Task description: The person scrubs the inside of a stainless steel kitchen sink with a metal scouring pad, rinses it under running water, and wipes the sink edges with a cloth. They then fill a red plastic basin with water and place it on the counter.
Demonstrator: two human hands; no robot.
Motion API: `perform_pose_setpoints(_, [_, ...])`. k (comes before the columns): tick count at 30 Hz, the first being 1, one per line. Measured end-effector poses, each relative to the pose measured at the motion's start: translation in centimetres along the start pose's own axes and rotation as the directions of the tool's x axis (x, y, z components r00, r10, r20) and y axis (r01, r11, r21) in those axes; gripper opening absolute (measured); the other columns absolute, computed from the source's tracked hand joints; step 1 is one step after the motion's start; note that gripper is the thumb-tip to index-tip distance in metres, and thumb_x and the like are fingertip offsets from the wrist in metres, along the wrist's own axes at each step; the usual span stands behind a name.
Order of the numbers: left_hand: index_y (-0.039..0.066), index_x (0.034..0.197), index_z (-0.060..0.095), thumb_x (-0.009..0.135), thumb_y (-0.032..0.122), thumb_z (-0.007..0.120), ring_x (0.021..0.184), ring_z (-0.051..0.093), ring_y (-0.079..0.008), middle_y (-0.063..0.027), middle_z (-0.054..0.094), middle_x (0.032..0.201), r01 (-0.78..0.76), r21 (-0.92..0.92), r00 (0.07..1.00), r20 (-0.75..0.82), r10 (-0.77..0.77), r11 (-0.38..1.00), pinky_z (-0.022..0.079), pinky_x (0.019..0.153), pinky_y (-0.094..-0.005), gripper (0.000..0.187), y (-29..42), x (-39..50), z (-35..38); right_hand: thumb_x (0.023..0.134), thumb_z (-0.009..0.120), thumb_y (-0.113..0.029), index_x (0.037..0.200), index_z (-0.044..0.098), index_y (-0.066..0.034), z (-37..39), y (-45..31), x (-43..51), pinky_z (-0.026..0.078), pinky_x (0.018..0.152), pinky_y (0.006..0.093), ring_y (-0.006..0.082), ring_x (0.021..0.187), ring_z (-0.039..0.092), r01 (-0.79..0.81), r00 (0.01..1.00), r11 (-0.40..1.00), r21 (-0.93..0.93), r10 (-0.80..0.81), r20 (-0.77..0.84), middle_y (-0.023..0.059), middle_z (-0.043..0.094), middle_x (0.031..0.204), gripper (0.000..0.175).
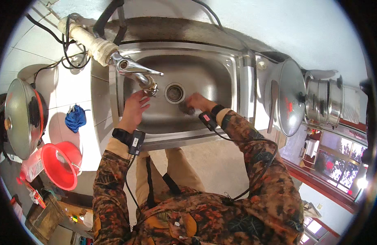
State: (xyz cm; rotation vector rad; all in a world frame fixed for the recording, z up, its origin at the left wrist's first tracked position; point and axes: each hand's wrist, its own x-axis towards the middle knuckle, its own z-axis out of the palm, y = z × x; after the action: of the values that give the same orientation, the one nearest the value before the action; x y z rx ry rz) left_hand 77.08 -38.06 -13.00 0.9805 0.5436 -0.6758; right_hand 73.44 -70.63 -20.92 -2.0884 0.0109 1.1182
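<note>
My left hand (pixel 135 105) is at the left side of a stainless steel sink (pixel 206 73), just under the spout end of a chrome faucet (pixel 136 69). Its fingers are spread a little and I see nothing in them. Over the lower right of the basin, my right hand (pixel 199 101) has its fingers closed on a dark grey scrubber (pixel 187 107), whose exact kind is blurred. The round drain strainer (pixel 175 93) lies between the two hands, left of the scrubber. No water stream shows at the faucet.
Left of the sink, the white tiled counter (pixel 70 92) holds a blue cloth (pixel 75 118), a red plastic basin (pixel 61 165) and a lidded wok (pixel 23 119). Another pan with a glass lid (pixel 291 98) and a stacked steel steamer (pixel 324 99) stand at right. A black cable (pixel 65 46) loops near the faucet.
</note>
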Motion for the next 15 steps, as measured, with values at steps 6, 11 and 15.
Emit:
perform_pose_setpoints(6, [0.007,0.132,0.048,0.096,0.027,0.049,0.113,0.048,-0.0197,-0.0044,0.051,0.128,-0.075,0.047,0.981,-0.174,0.082,0.996,0.039,0.093,-0.0392,0.041,1.0,0.2,0.8,0.086,0.058,-0.01,0.115,0.061,0.0012,0.6,-10.8,6.6,0.051,0.078,0.0293,0.0165,0.089,0.063,0.156,0.977,0.335,0.929,-0.191,-0.095,0.0082,0.066,0.1,0.031])
perform_pose_setpoints(11, [0.007,0.127,0.05,0.097,0.029,0.046,0.105,0.053,-0.0182,-0.0045,0.056,0.121,-0.112,0.007,0.984,-0.14,0.112,0.994,0.042,0.09,-0.0381,0.038,0.5,0.8,0.5,0.085,0.057,-0.006,0.117,0.061,0.0002,1.5,-14.4,5.5,0.05,0.083,0.0315,0.0173,0.096,0.063,0.097,0.966,0.319,0.943,-0.257,-0.012,0.008,0.064,0.11,0.033])
perform_pose_setpoints(15, [0.005,0.118,0.054,0.098,0.017,0.045,0.098,0.061,-0.0228,-0.0092,0.062,0.11,0.095,-0.061,0.995,0.024,-0.093,0.994,0.05,0.085,-0.0396,0.026,-0.6,2.5,0.5,0.079,0.059,-0.006,0.107,0.065,-0.0026,-0.5,-12.2,4.1,0.05,0.082,0.0329,0.0202,0.095,0.063,0.213,0.958,0.788,0.577,-0.285,0.036,0.0088,0.065,0.105,0.029])
